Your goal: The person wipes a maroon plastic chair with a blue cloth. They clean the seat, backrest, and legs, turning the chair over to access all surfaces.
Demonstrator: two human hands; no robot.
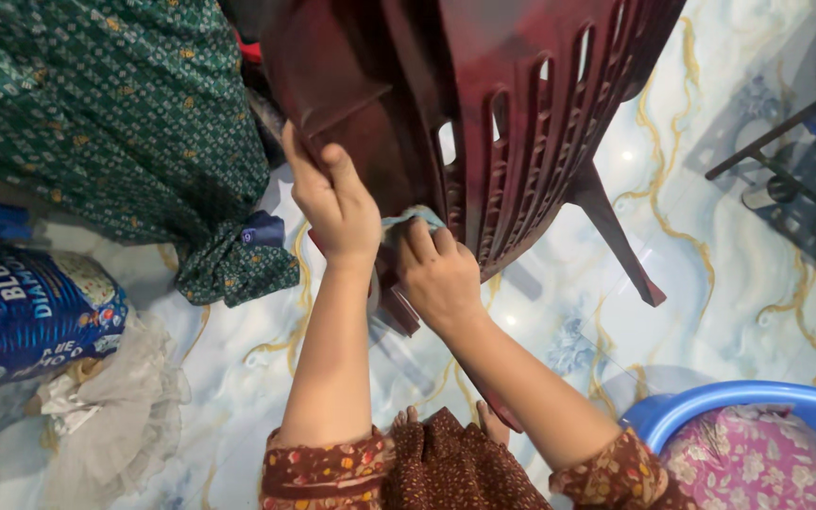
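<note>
Chair: you had a dark red plastic chair (pixel 484 104) tipped over on the marbled floor (pixel 710 283), slatted back facing you, one leg poking out toward the right.
Left hand: your left hand (pixel 332 203) was clamped on the chair's edge near its middle, fingers curled around the plastic and thumb up along it, so a proper holding grip.
Right hand: your right hand (pixel 438 274) sat just beside the left, lower down, fingers bunched tight on a pale blue cloth (pixel 410 219) and pressing it against the chair right at the bottom of the slats.
Cloth: only a small bit peeked out above your knuckles, the rest was hidden under the hand.
Sleeves: both arms came out of brown flowered sleeves (pixel 328 467) at the bottom edge of the floor view.
Left side: a green patterned fabric (pixel 115 113) hung down to the floor, and a blue printed sack (pixel 30 316) lay near the left edge with a lump of white netting (pixel 120 406) touching it.
Bottom right corner: a blue plastic tub (pixel 757 401) held a pink flowered cloth (pixel 757 463).
Right edge: a dark metal frame (pixel 786 179) stood well apart from the chair.
</note>
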